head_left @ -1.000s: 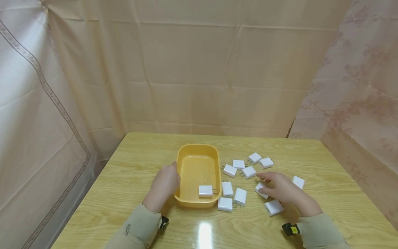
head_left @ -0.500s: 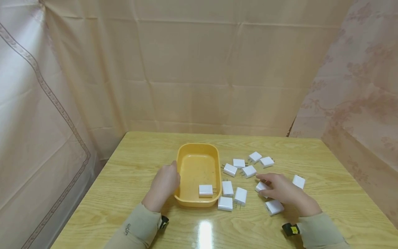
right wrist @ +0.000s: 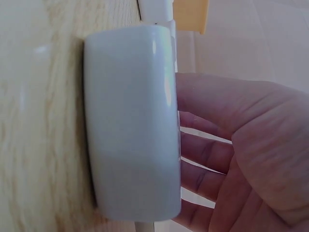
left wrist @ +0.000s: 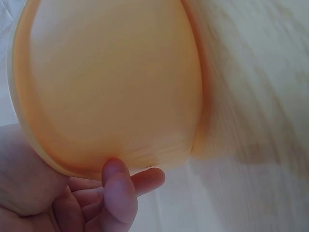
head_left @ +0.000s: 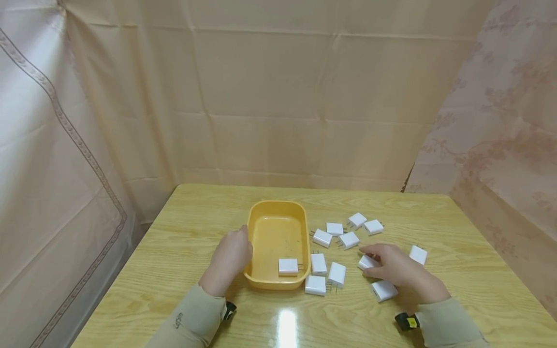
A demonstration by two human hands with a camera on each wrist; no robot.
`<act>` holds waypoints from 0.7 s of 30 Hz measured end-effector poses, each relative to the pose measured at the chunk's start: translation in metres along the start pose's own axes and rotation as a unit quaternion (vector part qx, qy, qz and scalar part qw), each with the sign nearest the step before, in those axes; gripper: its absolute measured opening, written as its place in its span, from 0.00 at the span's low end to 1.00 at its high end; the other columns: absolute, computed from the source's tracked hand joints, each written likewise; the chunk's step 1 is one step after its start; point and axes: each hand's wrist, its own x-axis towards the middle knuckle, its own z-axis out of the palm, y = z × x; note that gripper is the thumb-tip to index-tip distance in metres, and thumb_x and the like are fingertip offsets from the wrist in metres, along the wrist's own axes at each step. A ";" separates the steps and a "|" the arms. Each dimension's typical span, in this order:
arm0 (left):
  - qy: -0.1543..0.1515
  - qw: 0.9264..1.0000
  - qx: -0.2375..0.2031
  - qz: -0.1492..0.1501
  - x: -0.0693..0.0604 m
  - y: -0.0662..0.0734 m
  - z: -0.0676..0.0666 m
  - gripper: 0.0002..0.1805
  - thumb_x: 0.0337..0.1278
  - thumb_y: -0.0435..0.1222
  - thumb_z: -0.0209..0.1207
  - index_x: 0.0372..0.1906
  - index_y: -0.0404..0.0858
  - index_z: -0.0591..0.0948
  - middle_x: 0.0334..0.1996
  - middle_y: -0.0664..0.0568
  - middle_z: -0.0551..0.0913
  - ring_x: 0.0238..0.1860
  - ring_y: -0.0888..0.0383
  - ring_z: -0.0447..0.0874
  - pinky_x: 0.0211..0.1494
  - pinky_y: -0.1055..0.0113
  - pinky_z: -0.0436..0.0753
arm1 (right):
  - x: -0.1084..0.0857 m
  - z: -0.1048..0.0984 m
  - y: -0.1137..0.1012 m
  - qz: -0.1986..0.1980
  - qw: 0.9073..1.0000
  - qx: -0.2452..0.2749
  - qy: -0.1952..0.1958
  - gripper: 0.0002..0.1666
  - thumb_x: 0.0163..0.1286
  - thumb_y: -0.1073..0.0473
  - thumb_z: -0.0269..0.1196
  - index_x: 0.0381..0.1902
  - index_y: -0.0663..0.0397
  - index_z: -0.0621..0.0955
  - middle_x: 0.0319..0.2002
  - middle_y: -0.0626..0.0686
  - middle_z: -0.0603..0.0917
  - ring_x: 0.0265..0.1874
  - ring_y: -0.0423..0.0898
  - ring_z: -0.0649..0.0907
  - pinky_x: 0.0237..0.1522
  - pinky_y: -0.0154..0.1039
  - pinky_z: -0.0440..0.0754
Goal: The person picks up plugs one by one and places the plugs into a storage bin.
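Observation:
In the head view my left hand (head_left: 229, 257) holds the left wall of a yellow plastic tray (head_left: 278, 285). The left wrist view shows the thumb over the tray's rim (left wrist: 63, 170) with the fingers curled outside it. One white plug-in charger (head_left: 287, 267) lies inside the tray, prongs to the right. On the right, my right hand (head_left: 393, 265) pinches another white charger (head_left: 368, 262) between thumb and fingers, low at the table. A nearer charger (head_left: 384, 290) lies by that hand and fills much of the right wrist view, hiding the fingertips there.
Several white chargers (head_left: 349, 240) lie scattered to the right of the tray, some close against its right wall (head_left: 318, 264). One charger (head_left: 418, 254) sits beyond the right wrist. The wooden table (head_left: 196, 217) ends at cloth curtains (head_left: 278, 121) at the back and sides.
My right thumb has shifted from over the charger to its near side, and the fingers have settled around it. The left hand and tray have stayed in place.

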 end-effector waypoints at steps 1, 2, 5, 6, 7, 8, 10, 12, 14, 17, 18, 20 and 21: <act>-0.003 1.000 0.000 -0.003 0.000 0.000 0.000 0.23 0.62 0.26 0.55 0.61 0.17 0.73 0.35 0.32 0.84 0.27 0.51 0.82 0.26 0.60 0.83 | 0.000 0.000 0.000 0.002 1.000 -0.001 0.000 0.35 0.62 0.53 0.75 0.63 0.65 0.80 0.52 0.55 0.84 0.45 0.46 0.81 0.46 0.48 0.81; -0.004 1.000 -0.001 -0.004 0.000 0.000 0.000 0.24 0.62 0.25 0.55 0.61 0.17 0.73 0.35 0.32 0.84 0.26 0.52 0.81 0.26 0.61 0.83 | 0.000 0.000 0.000 0.003 1.000 -0.002 0.000 0.35 0.62 0.53 0.75 0.62 0.65 0.80 0.52 0.55 0.84 0.44 0.46 0.81 0.46 0.48 0.81; -0.006 1.000 -0.001 -0.005 0.000 0.000 0.000 0.24 0.62 0.25 0.55 0.61 0.17 0.72 0.34 0.32 0.84 0.25 0.53 0.80 0.24 0.62 0.82 | 0.001 0.000 -0.001 0.006 1.000 -0.009 0.002 0.34 0.61 0.54 0.75 0.62 0.65 0.81 0.50 0.54 0.85 0.43 0.44 0.80 0.45 0.48 0.81; -0.007 1.000 0.000 -0.005 0.000 0.000 0.000 0.24 0.62 0.25 0.55 0.61 0.16 0.72 0.34 0.32 0.84 0.25 0.53 0.80 0.24 0.62 0.82 | 0.001 -0.001 -0.001 0.005 1.000 -0.010 0.001 0.34 0.61 0.54 0.75 0.61 0.65 0.81 0.50 0.54 0.85 0.43 0.44 0.80 0.45 0.48 0.81; -0.007 1.000 0.000 -0.005 0.000 0.000 0.000 0.24 0.62 0.25 0.55 0.61 0.16 0.72 0.34 0.32 0.84 0.25 0.53 0.80 0.25 0.62 0.82 | 0.001 -0.001 -0.001 0.003 1.000 -0.011 0.001 0.34 0.62 0.54 0.75 0.61 0.66 0.81 0.49 0.54 0.85 0.42 0.44 0.80 0.44 0.48 0.81; -0.008 1.000 0.000 -0.006 0.000 0.000 0.000 0.24 0.62 0.25 0.55 0.61 0.16 0.72 0.34 0.33 0.84 0.25 0.53 0.81 0.25 0.62 0.82 | 0.001 -0.001 -0.002 0.005 1.000 -0.012 0.002 0.33 0.62 0.54 0.75 0.61 0.66 0.81 0.50 0.54 0.85 0.42 0.44 0.80 0.45 0.48 0.81; -0.009 1.000 0.000 -0.006 0.000 0.000 0.000 0.24 0.62 0.25 0.55 0.61 0.17 0.72 0.34 0.33 0.84 0.26 0.53 0.81 0.25 0.62 0.82 | 0.001 -0.001 -0.002 0.007 1.000 -0.012 0.003 0.33 0.62 0.55 0.75 0.61 0.66 0.81 0.50 0.54 0.85 0.43 0.44 0.81 0.45 0.48 0.81; -0.010 1.000 -0.001 -0.007 0.000 0.001 -0.001 0.24 0.62 0.25 0.55 0.61 0.17 0.72 0.35 0.33 0.84 0.26 0.52 0.81 0.26 0.61 0.83 | 0.001 -0.001 -0.002 0.007 1.000 -0.013 0.002 0.33 0.62 0.55 0.75 0.61 0.66 0.81 0.50 0.54 0.85 0.43 0.45 0.81 0.46 0.49 0.82; -0.010 1.000 -0.001 -0.008 0.000 0.001 -0.001 0.23 0.63 0.25 0.55 0.61 0.17 0.72 0.35 0.33 0.84 0.26 0.52 0.81 0.26 0.61 0.83 | 0.001 0.000 -0.002 0.013 1.000 -0.010 0.002 0.32 0.62 0.56 0.75 0.61 0.66 0.81 0.50 0.54 0.85 0.44 0.45 0.81 0.47 0.49 0.82; -0.010 1.000 -0.002 -0.007 0.000 0.001 -0.001 0.24 0.63 0.25 0.55 0.61 0.17 0.72 0.36 0.32 0.84 0.27 0.52 0.82 0.26 0.61 0.83 | 0.001 0.000 -0.002 0.013 1.000 -0.009 0.000 0.32 0.62 0.56 0.75 0.61 0.66 0.81 0.51 0.55 0.85 0.44 0.45 0.81 0.46 0.49 0.82; -0.010 1.000 -0.002 -0.007 0.000 0.001 -0.001 0.24 0.63 0.25 0.55 0.61 0.17 0.72 0.36 0.32 0.84 0.27 0.52 0.82 0.26 0.61 0.83 | 0.001 0.000 -0.002 0.014 1.000 -0.007 0.000 0.32 0.62 0.56 0.75 0.61 0.66 0.81 0.51 0.55 0.85 0.44 0.45 0.81 0.46 0.48 0.82; -0.009 1.000 -0.001 -0.006 0.000 0.001 -0.001 0.24 0.63 0.25 0.54 0.61 0.17 0.72 0.37 0.31 0.84 0.28 0.51 0.84 0.26 0.61 0.84 | 0.001 0.000 -0.003 0.015 1.000 -0.006 0.003 0.32 0.62 0.56 0.75 0.61 0.66 0.81 0.51 0.55 0.85 0.44 0.45 0.81 0.46 0.48 0.82; -0.009 1.000 -0.001 -0.006 0.000 0.001 -0.001 0.24 0.63 0.25 0.54 0.61 0.17 0.72 0.37 0.31 0.84 0.29 0.50 0.84 0.26 0.61 0.84 | 0.001 0.000 -0.003 0.015 1.000 -0.006 0.003 0.32 0.62 0.56 0.75 0.61 0.65 0.81 0.51 0.55 0.85 0.43 0.45 0.81 0.46 0.48 0.82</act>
